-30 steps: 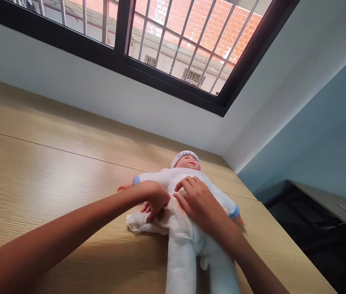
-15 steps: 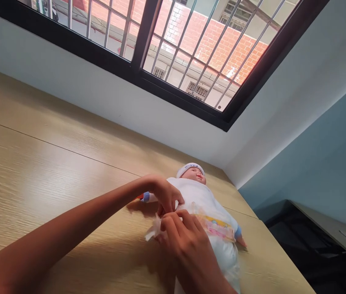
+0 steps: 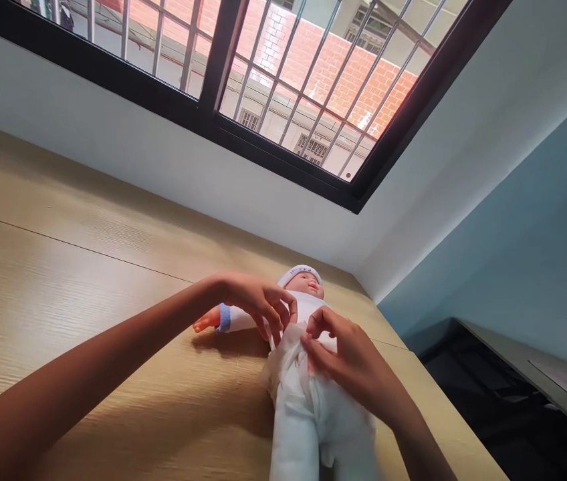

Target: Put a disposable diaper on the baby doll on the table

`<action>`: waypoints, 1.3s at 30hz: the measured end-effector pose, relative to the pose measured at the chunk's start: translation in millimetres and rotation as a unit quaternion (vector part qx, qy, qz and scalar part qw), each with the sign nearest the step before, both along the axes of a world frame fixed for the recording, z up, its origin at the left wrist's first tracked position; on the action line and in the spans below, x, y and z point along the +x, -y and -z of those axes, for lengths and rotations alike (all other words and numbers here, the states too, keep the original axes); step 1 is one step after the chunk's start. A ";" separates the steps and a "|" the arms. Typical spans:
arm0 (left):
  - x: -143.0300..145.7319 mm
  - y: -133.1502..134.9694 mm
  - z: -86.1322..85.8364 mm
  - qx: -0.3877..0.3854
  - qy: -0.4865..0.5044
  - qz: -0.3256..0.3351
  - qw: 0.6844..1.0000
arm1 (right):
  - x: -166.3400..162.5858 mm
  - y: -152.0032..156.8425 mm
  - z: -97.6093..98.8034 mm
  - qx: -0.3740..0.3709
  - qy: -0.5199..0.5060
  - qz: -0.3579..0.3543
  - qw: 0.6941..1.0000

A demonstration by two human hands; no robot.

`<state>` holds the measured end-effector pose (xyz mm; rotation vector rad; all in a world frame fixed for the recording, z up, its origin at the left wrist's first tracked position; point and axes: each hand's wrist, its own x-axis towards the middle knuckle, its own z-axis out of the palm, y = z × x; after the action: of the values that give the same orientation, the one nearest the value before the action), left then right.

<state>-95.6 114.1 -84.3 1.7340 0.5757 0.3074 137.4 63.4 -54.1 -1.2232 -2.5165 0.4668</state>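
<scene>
A baby doll (image 3: 305,287) in white clothes and a white cap lies on its back on the wooden table (image 3: 87,280), head toward the window. A white diaper (image 3: 288,361) is wrapped around its waist. My left hand (image 3: 258,304) is at the doll's left side, fingers pinched on the diaper's upper edge. My right hand (image 3: 348,357) rests over the doll's belly, fingers curled and pinching the diaper's front. The doll's arm with a blue cuff (image 3: 223,318) sticks out to the left. Its legs run off the bottom of the view.
The table meets a white wall under a black-framed barred window (image 3: 273,87). The table's right edge drops off beside a blue wall (image 3: 514,240). A dark surface (image 3: 504,407) and a lighter desk lie lower right.
My right hand moved from the doll's left side back over its belly. The coloured diaper band that showed is covered now. The loose diaper flap at the left is gathered against the doll.
</scene>
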 end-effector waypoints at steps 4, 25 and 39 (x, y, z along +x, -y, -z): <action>5.7 6.1 -7.1 0.067 -0.050 -0.004 0.996 | 8.2 -8.4 -4.1 -0.092 -0.023 -0.021 0.995; 21.5 40.2 -36.3 0.210 -0.137 -0.053 0.967 | -14.8 -37.5 35.5 -0.019 -0.085 -0.024 0.996; 56.0 40.4 7.1 0.206 -0.002 -0.164 0.965 | -13.6 -66.9 56.1 -0.086 -0.261 0.006 0.962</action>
<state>-39.6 73.6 -91.4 2.0339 0.8485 0.6987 123.8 130.3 -110.2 -1.0043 -2.0498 0.8911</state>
